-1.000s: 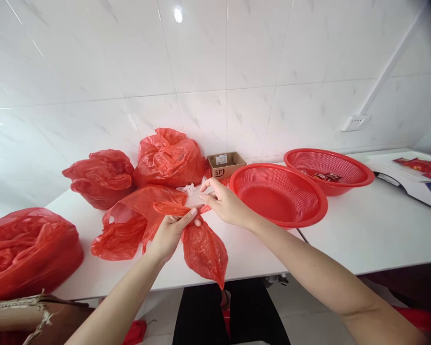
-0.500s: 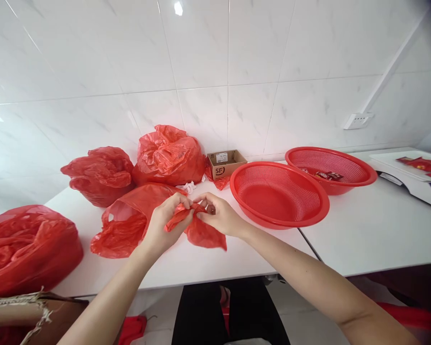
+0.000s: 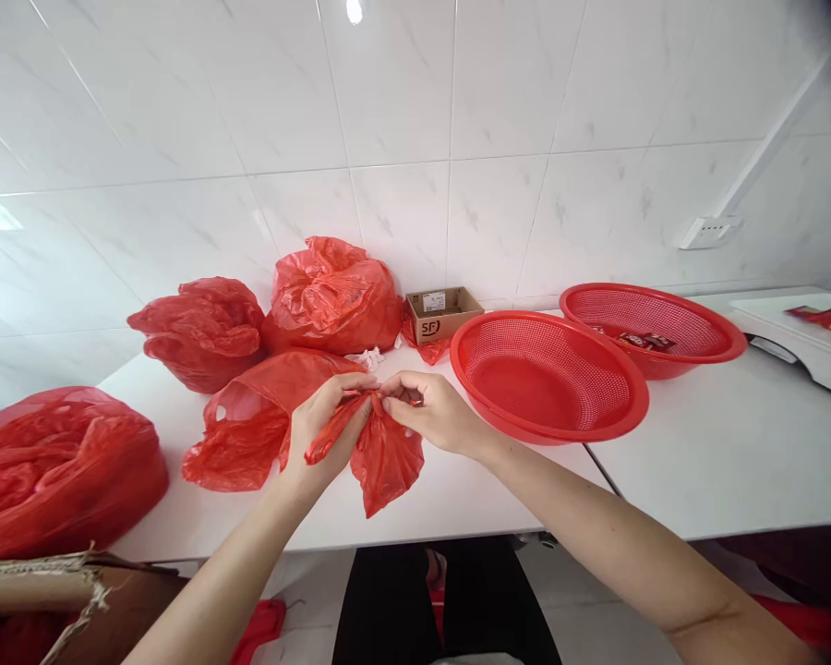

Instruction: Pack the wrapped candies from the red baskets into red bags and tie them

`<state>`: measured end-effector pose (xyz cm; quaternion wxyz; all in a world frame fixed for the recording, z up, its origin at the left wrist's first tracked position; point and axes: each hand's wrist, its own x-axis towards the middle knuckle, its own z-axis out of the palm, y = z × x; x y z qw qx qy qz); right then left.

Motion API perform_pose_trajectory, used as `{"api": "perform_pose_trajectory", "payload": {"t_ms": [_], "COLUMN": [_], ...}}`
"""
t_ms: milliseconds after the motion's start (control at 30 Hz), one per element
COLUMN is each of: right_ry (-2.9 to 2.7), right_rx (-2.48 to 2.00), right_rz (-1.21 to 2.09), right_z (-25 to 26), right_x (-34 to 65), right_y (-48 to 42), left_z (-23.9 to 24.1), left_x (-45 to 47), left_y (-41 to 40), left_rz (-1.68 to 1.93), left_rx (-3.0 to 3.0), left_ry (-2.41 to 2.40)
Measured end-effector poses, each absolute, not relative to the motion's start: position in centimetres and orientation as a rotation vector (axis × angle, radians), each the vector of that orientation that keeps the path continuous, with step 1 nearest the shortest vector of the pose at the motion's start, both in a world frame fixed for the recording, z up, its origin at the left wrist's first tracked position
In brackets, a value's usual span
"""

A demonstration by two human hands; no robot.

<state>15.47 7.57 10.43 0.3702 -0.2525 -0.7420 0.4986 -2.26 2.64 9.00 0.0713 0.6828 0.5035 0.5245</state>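
Bag (image 3: 390, 466) hangs just below our left hand (image 3: 324, 423) and right hand (image 3: 435, 414), both clamped on its gathered neck; a basket (image 3: 519, 388) sits right of our grip, a box (image 3: 451, 325) beyond both hands

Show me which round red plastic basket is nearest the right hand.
The round red perforated plastic basket in front, nearest the right hand; the other perforated basket sits behind, farther right, holding small packets.

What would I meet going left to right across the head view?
Far-left red bag, smaller wall-side red bag, small held red bag, cardboard box, front red basket, rear red basket, white scale.
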Motion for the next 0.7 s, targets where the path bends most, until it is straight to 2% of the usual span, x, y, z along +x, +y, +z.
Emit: {"api": "perform_pose_trajectory", "payload": {"t_ms": [133,300,400,567,700], "right_ry": [-2.041,-2.264,-2.319,-2.326,-2.216], "right_rx": [-0.675,-0.679,-0.675,-0.746,-0.612], "right_rz": [1.01,0.229,-0.003,0.136,0.541], "right_z": [11.2,11.1,10.0,8.0,7.9], "right_x": [15.5,15.5,15.6,17.0,17.4], "right_y": [7.3,7.1,6.5,5.8,6.4], "left_z": [10.1,10.9,10.7,10.4,11.7], "left_x": [-2.7,-3.6,-4.6,-5.1,-4.1], "left_y": [2.4,2.5,2.5,2.2,1.6], "left_rz": [1.392,1.254,1.347,1.382,1.202], "left_rx": [2.199,2.355,2.488,2.31,2.112], "left_ry": [1.564,1.419,1.364,1.495,1.502]}}
